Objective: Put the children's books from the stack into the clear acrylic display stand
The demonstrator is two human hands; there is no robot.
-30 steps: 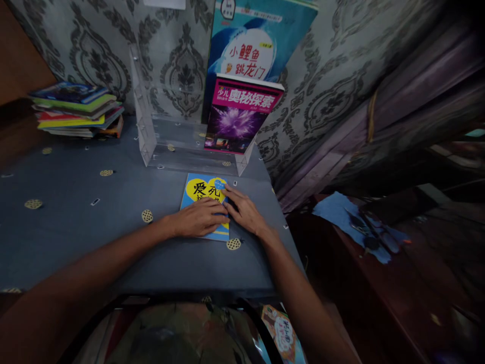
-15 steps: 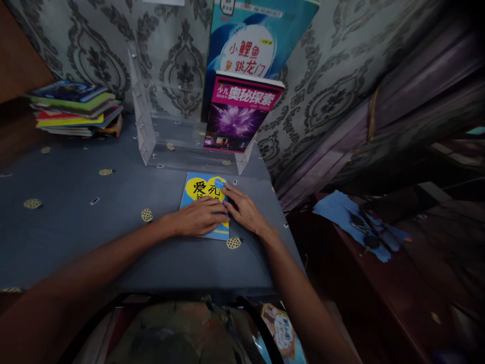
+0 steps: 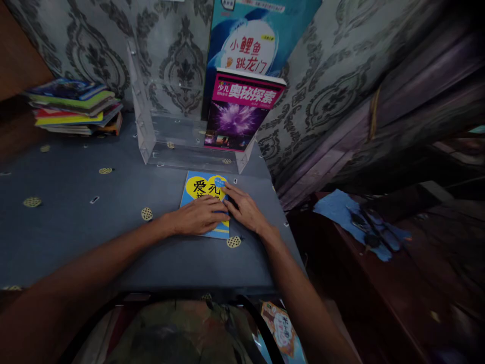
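A thin blue book with a yellow heart (image 3: 201,188) lies flat on the grey table (image 3: 76,222). My left hand (image 3: 199,217) rests palm down on its lower half, fingers stretched out. My right hand (image 3: 244,208) lies at the book's right edge, fingers extended and touching the cover. Behind the book stands a clear acrylic rack (image 3: 151,141) holding a pink and purple book (image 3: 237,111) upright, with a larger blue book (image 3: 252,38) behind it.
A stack of colourful books (image 3: 74,106) sits at the table's back left. Small round yellow stickers (image 3: 146,214) dot the table. Patterned wallpaper rises behind. To the right are a dark wooden surface with a blue cloth (image 3: 341,212) and a booklet (image 3: 282,331) below the table edge.
Both hands stay on the blue book. The view has shifted very slightly; nothing else has moved.
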